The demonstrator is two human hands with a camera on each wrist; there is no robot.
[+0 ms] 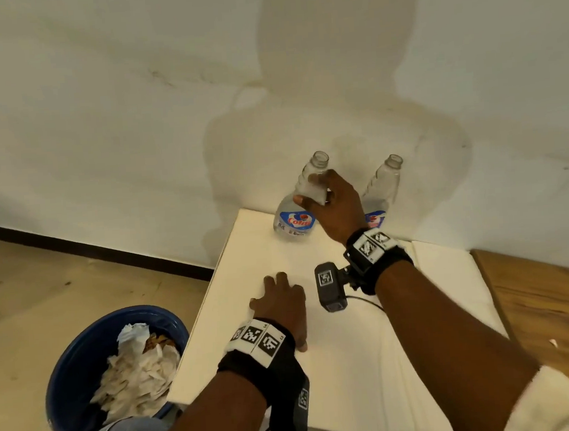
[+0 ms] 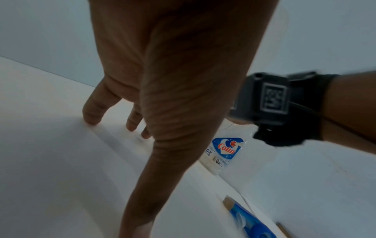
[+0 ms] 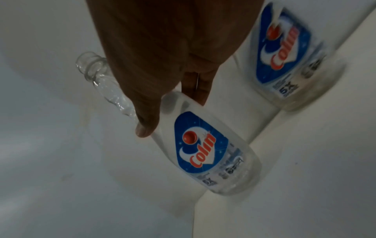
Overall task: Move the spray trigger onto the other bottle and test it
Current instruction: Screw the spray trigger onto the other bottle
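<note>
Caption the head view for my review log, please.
Right hand grips the left of two uncapped Colin bottles; left hand rests flat on the white table.

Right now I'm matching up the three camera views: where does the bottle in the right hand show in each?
Head: held bottle, upper centre, gripped by the right hand.
Left wrist: lower label only, centre right, behind the left hand.
Right wrist: centre, tilted.
Shared landmark: its blue Colin label.

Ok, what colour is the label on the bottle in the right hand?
Blue, with red Colin lettering and a white swoosh, on the bottle; clearest in the right wrist view.
</note>
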